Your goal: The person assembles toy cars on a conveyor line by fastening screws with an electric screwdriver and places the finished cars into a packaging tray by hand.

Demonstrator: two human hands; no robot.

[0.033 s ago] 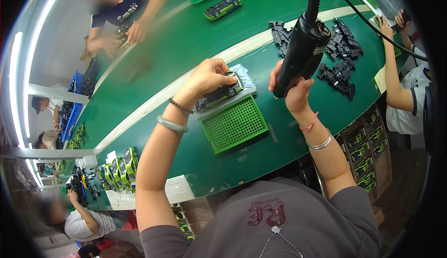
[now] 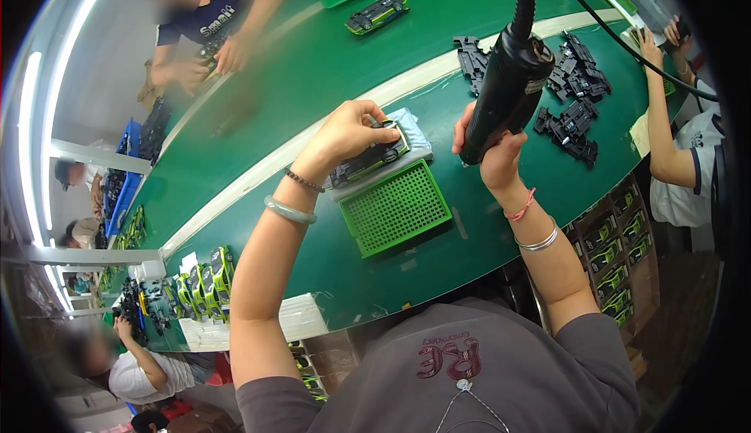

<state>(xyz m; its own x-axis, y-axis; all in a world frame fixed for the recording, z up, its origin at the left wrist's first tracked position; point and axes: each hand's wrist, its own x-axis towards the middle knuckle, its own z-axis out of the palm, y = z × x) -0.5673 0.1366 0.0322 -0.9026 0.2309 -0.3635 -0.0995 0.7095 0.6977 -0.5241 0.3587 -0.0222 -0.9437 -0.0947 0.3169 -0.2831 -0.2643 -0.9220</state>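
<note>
A toy car (image 2: 361,165) with a black underside and yellow-green edges lies wheels up on a pale blue padded block (image 2: 415,132). My left hand (image 2: 350,130) is closed over the car's far side, thumb and fingers gripping it. Raised to the right of the car, my right hand (image 2: 501,151) is wrapped round a black electric screwdriver (image 2: 512,81); its tip points down and is apart from the car. Just in front of the block sits a shallow green perforated basket (image 2: 400,241).
Black chassis parts (image 2: 575,128) lie in loose piles to the right. Another upturned car (image 2: 377,14) rests beyond the pale strip. Several yellow-green cars (image 2: 207,288) stand at the left. A black cable (image 2: 598,22) crosses the upper right. Co-workers sit around the green table (image 2: 274,245).
</note>
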